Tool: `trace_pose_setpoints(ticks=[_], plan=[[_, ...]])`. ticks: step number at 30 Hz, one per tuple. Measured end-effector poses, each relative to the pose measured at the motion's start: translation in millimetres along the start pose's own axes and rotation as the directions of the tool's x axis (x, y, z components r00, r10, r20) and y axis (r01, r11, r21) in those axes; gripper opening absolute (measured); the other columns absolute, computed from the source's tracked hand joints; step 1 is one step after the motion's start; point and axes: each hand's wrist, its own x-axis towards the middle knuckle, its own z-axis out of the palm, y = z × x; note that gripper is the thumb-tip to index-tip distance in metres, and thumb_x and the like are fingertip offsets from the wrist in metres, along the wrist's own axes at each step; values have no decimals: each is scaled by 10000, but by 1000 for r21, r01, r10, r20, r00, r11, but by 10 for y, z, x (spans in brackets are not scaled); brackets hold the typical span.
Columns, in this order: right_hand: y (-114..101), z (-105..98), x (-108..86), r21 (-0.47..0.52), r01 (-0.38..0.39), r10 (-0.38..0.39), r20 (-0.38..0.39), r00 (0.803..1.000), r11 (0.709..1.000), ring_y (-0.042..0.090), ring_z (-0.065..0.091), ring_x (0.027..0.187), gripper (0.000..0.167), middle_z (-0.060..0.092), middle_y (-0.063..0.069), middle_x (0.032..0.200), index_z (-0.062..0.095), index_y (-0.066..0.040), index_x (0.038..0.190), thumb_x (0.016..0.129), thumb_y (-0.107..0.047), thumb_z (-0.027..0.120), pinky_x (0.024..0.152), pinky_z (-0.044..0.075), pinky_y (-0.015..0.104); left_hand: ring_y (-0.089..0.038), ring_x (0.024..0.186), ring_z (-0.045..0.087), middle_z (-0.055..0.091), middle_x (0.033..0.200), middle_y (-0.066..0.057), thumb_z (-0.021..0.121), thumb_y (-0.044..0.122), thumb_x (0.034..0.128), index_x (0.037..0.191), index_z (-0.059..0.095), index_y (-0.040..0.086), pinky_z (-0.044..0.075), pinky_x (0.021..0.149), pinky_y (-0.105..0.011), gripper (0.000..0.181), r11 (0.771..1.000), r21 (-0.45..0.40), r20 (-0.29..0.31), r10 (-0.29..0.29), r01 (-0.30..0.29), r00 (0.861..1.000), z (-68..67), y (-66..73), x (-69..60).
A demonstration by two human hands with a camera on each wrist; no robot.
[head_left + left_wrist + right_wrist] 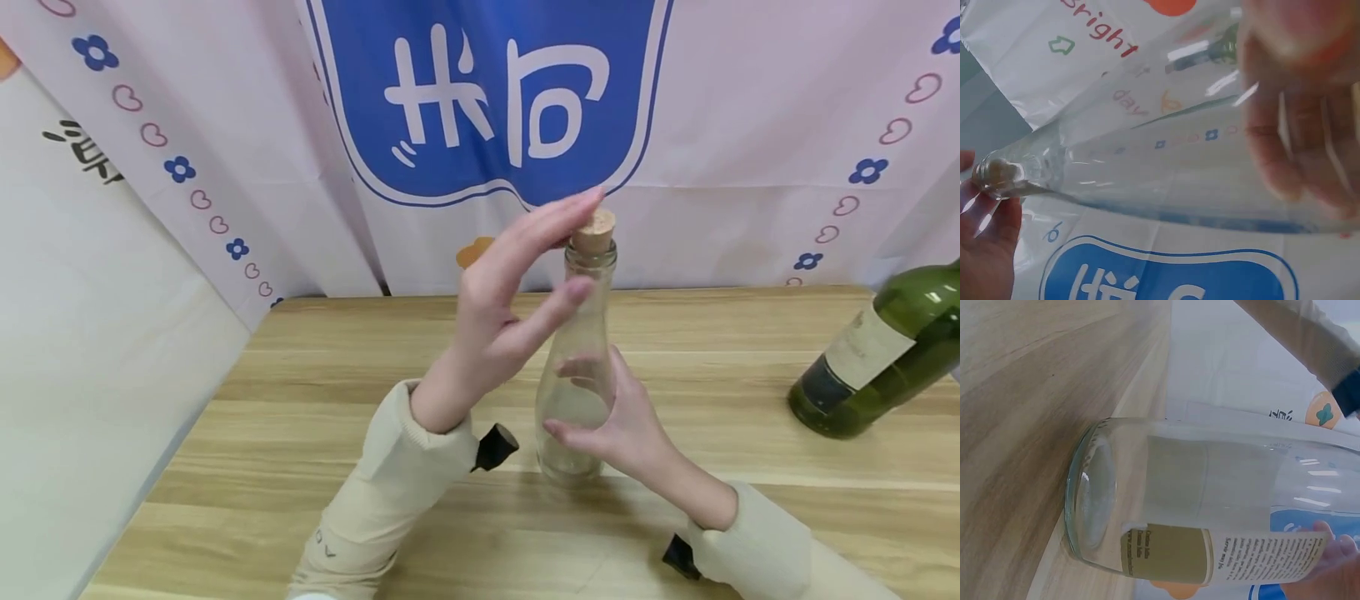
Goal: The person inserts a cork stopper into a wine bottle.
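Observation:
A clear glass bottle (573, 333) stands upright on the wooden table, with a cork (595, 232) in its mouth. Over the cork lies my left hand (510, 292), its fingers stretched out and touching it, the thumb held apart beside the neck. My right hand (626, 417) grips the bottle's lower body, thumb in front; its fingers show through the glass. In the right wrist view, the bottle's thick base (1088, 494) rests on the wood, and a printed paper label (1222, 556) shows on its side. Blurred fingers (1279, 150) appear beside the bottle body in the left wrist view.
A green wine bottle (892, 350) with a pale label is at the right of the wooden table (300, 450), leaning in view. Behind the table hangs a white printed curtain (720, 125) with a blue emblem. A white surface (90, 333) lies at the left.

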Motion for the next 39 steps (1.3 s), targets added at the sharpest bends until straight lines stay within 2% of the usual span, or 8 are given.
trace_pose_setpoints(ticks=[3, 8, 13, 20, 22, 30, 35, 39], plan=[[-5, -19, -20, -13, -7, 7, -1, 1000, 1000, 200, 564, 1009, 677, 597, 68, 1073, 435, -18, 1173, 603, 24, 799, 885, 475, 387, -258, 1234, 415, 376, 1325, -310, 625, 9, 833, 1256, 333, -195, 408, 976, -380, 553, 984, -66, 119, -156, 165, 981, -30, -16, -173], [11, -36, -33, -36, 0, 0, -5, 1000, 999, 183, 566, 1005, 671, 596, 65, 1082, 433, -24, 1179, 616, 7, 797, 874, 482, 377, -236, 1295, 332, 265, 1442, -205, 742, -48, 680, 1382, 209, -92, 323, 1047, -365, 883, 907, -106, 286, -365, 407, 886, -76, -143, -540], [20, -30, -24, -44, 3, -3, -3, 1000, 999, 225, 565, 1017, 649, 593, 90, 1095, 434, -1, 1159, 621, -10, 798, 903, 465, 379, -285, 1324, 274, 201, 1469, -199, 807, -45, 565, 1411, 145, -61, 276, 1072, -377, 1074, 842, -125, 364, -453, 524, 814, -114, -278, -960], [20, -20, -18, -26, 13, -13, 3, 1000, 1000, 231, 558, 1018, 637, 581, 94, 1086, 433, 11, 1154, 628, 2, 792, 912, 459, 375, -285, 1325, 252, 222, 1442, -188, 860, 28, 531, 1396, 165, -38, 255, 1077, -411, 1112, 707, 23, 469, -632, 707, 617, -9, -347, -1407], [14, -20, -16, -20, 11, -11, 4, 1000, 1000, 227, 556, 1021, 633, 583, 91, 1085, 435, 8, 1153, 630, 1, 792, 912, 459, 374, -255, 1314, 279, 264, 1418, -171, 862, 41, 545, 1381, 203, -21, 261, 1075, -395, 1066, 674, 38, 480, -660, 737, 579, 37, -351, -1485], [-22, 47, 33, 8, -6, 6, 32, 999, 1000, 213, 563, 1015, 625, 595, 82, 1064, 441, -21, 1147, 634, -16, 799, 912, 461, 365, -192, 1206, 424, 418, 1325, -64, 847, 42, 585, 1345, 311, 88, 370, 1010, -323, 931, 606, -4, 385, -733, 795, 561, 114, -197, -1564], [-62, 169, 87, 44, -14, 12, 55, 998, 999, 213, 569, 1016, 607, 600, 65, 1062, 453, -44, 1133, 636, -28, 801, 907, 461, 394, -173, 1142, 476, 478, 1271, 10, 854, 143, 600, 1343, 332, 209, 398, 964, -328, 910, 528, 48, 286, -821, 848, 495, 126, -35, -1562], [-95, 263, 140, 9, -41, 40, 57, 998, 999, 191, 575, 1001, 605, 600, 37, 1062, 473, -83, 1125, 626, -66, 815, 869, 480, 406, -205, 1140, 483, 490, 1266, -3, 847, 139, 605, 1320, 360, 210, 402, 955, -330, 868, 502, 27, 215, -847, 864, 486, 84, 37, -1562]])
